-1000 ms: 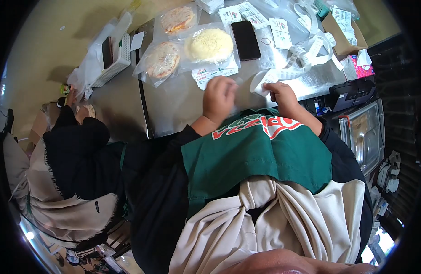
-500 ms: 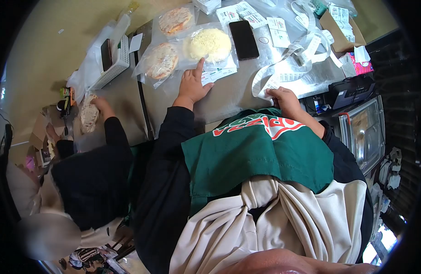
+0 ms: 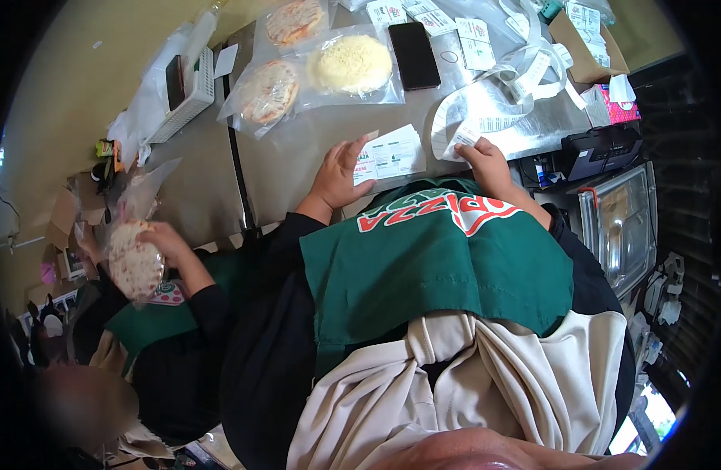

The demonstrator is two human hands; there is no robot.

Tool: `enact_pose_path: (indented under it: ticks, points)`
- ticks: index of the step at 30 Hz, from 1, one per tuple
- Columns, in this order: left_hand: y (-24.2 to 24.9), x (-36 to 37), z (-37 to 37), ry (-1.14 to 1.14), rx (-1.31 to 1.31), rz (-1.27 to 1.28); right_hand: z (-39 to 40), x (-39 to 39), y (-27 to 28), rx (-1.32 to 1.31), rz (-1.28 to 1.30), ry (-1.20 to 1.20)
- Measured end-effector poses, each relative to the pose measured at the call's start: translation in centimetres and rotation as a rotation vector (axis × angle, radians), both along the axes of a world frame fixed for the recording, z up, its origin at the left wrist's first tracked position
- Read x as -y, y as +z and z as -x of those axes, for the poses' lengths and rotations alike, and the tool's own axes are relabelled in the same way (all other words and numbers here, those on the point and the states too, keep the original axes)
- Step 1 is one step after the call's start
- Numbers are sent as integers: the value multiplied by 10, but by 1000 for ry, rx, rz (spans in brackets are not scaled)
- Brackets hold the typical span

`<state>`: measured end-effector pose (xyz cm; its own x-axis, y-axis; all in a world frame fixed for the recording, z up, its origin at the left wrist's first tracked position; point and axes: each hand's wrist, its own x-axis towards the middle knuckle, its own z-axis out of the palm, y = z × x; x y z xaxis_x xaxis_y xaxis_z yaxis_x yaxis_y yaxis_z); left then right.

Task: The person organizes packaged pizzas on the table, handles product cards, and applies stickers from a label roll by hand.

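Observation:
My left hand (image 3: 338,177) grips a white printed card (image 3: 393,156) by its left end, close over the steel table's near edge. In my right hand (image 3: 488,166), thumb and finger pinch a small white label (image 3: 464,143) at the near end of a label strip (image 3: 445,117). The strip curls away over the table to the right. Beyond my left hand lies a bagged pizza (image 3: 349,64) covered in shredded pale cheese. Two more bagged pizzas, one at the left (image 3: 270,92) and one at the back (image 3: 295,22), lie beside it.
A black phone (image 3: 414,56) and loose printed cards (image 3: 475,43) lie farther back. At the right are a cardboard box (image 3: 587,43) and a black printer (image 3: 603,153). To my left, a co-worker's hand (image 3: 166,241) holds a pizza (image 3: 136,262) near a white basket (image 3: 182,110).
My left hand has drawn the card from beside the cheese-covered pizza toward me. My right hand now has a label lifted at the strip's end. The co-worker has raised a pizza off the table.

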<state>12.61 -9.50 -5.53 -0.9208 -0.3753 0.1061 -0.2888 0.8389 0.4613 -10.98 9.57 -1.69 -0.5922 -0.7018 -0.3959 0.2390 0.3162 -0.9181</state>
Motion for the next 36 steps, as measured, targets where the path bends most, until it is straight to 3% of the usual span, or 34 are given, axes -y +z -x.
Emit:
enact_pose_path:
  ticks: [1, 4, 7, 11, 14, 25, 28, 31, 34, 36]
  points:
    - [-1, 3, -1, -19, -29, -13, -3, 0, 0, -54, 65, 12]
    - [15, 5, 3, -11, -70, 42, 4, 9, 8, -720, 268, 450]
    - [27, 0, 14, 148, -274, 59, 4, 24, -1, -828, 254, 773]
    - [17, 2, 23, 364, -136, -907, -3, 33, -17, -903, 167, 950]
    - [15, -1, 30, 316, 109, -735, -5, 34, -24, -948, 95, 999]
    - [10, -29, 48, 420, 232, -361, -6, 40, -16, -965, -46, 983]
    - [9, -40, 50, 413, 296, -9, -9, 41, -14, -1002, -82, 978]
    - [22, -46, 52, 589, 443, 225, -11, 43, -9, -1012, -124, 974]
    - [43, -30, 40, 644, 584, 95, -10, 44, -9, -1022, -124, 982]
    - [42, -18, 30, 514, 435, 144, -9, 43, -12, -1031, -90, 980]
